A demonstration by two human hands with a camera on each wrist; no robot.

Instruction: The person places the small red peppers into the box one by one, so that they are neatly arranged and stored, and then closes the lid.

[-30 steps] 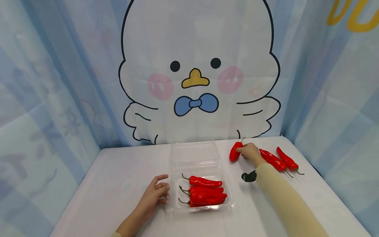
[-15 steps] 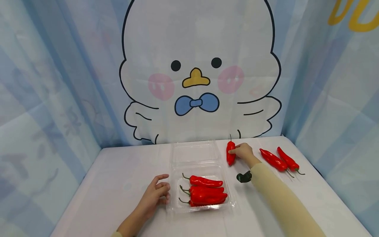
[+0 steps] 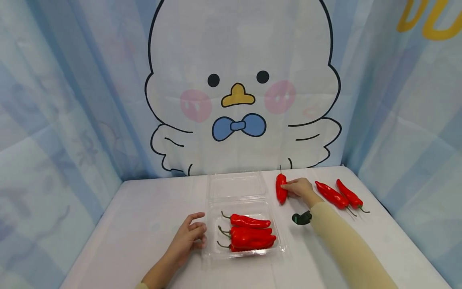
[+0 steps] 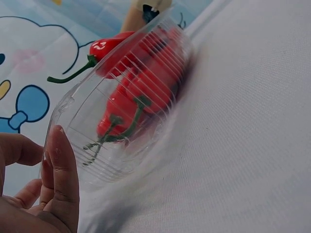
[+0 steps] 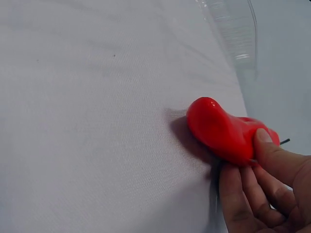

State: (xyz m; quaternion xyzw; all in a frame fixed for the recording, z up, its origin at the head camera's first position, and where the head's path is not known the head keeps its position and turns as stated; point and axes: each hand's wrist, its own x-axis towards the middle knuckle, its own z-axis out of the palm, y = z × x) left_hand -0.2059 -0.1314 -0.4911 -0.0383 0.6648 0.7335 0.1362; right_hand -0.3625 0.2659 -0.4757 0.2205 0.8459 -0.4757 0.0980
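Note:
Between thumb and fingers, my right hand (image 3: pixel 301 189) pinches a red chili pepper (image 3: pixel 281 188) at the back of the table, its stem pointing away. In the right wrist view the pepper (image 5: pixel 223 133) is seen tip first, close over the white cloth. My left hand (image 3: pixel 188 237) has its fingers loosely bent beside the left edge of a clear plastic clamshell box (image 3: pixel 214 237). Fingertips (image 4: pixel 60 145) are right at the box wall in the left wrist view. Several red peppers (image 3: pixel 252 239) lie side by side in the box, green stems to the left.
Two more red peppers, a nearer one (image 3: pixel 333 195) and a farther one (image 3: pixel 350 194), lie at the table's right. The box's open lid (image 3: pixel 236 188) lies flat toward the back. A printed curtain (image 3: pixel 238 156) stands behind the white table (image 3: pixel 151 212).
The pepper in my right hand has moved left and turned from slanted to nearly straight, stem away; in the last half second it came slightly nearer. The left hand stays put.

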